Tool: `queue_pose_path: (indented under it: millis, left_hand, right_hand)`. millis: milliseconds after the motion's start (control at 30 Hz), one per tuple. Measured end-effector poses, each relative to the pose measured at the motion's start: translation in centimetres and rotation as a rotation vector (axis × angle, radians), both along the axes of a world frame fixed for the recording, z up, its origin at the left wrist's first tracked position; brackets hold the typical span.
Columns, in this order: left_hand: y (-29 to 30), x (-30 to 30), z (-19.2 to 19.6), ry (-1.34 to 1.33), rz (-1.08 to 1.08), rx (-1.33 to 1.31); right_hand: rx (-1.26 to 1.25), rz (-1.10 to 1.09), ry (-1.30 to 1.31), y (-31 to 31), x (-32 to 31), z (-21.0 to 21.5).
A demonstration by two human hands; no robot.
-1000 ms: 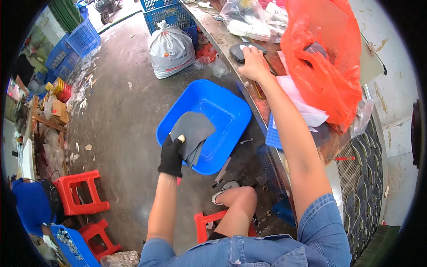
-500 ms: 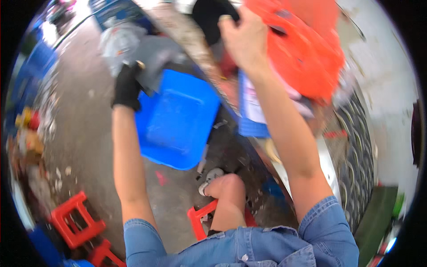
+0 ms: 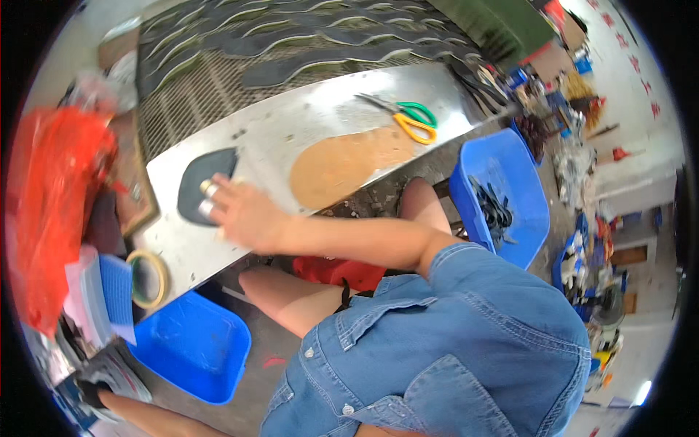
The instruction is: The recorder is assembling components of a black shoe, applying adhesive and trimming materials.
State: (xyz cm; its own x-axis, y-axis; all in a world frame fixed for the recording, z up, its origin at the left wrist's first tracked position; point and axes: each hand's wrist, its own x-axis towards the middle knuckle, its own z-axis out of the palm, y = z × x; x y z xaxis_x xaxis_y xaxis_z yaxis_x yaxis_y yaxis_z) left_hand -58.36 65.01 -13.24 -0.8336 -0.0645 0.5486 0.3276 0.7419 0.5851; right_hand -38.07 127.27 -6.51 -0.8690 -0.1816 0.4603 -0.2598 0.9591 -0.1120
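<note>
My right hand [image 3: 244,213], with pale bands on its fingertips, lies over a dark grey rounded flat piece [image 3: 198,175] on the metal tabletop. Its fingers are stretched and somewhat apart, touching the piece's surface. My left hand [image 3: 92,394], in a black glove, is far out at the lower left against a grey plastic bag [image 3: 124,371]. Whether its fingers hold that bag is too dark and small to tell. Beside my right hand lies a tan sole-shaped sheet [image 3: 342,164]. Scissors [image 3: 415,122] with green and yellow handles rest just beyond it.
A roll of tape [image 3: 148,279] sits near the table's left end, by an orange-red plastic bag [image 3: 54,211]. Below is a blue basin [image 3: 196,349]. Another blue basin [image 3: 502,197], holding dark strips, stands right. Rows of dark wavy strips [image 3: 335,62] cover a mesh rack behind.
The view has swung right to the metal table. My right hand, earlier raised by the orange-red bag with a dark piece, is now down on the table. My left hand stays out left.
</note>
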Motion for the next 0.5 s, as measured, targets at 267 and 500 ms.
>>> queue_pose_path:
  millis: [267, 500]
  left_hand:
    - [27.0, 15.0, 7.8, 0.09, -0.074, 0.455]
    - [62.0, 27.9, 15.2, -0.383, -0.53, 0.556]
  right_hand:
    - [-0.456, -0.345, 0.101, 27.9, 11.7, 4.5]
    - [0.209, -1.412, -0.127, 59.5, 31.4, 9.6]
